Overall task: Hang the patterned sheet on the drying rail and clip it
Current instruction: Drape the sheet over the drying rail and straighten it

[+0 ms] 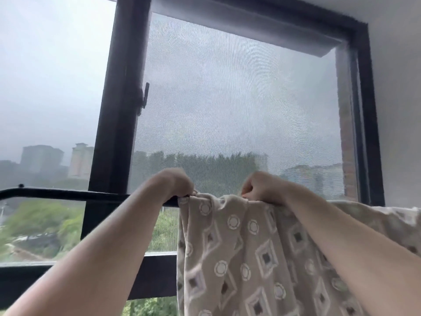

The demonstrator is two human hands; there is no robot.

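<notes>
The patterned sheet, beige with white circles and diamonds, hangs over the black drying rail in front of the window. My left hand pinches the sheet's left top corner at the rail. My right hand grips the sheet's top edge a little further right, fingers curled. The sheet runs on along the rail to the right frame edge. No clip is in view.
A black window frame with a mesh screen stands just behind the rail. A small black window handle sits on the frame. A white wall closes the right side. A lower black bar crosses below.
</notes>
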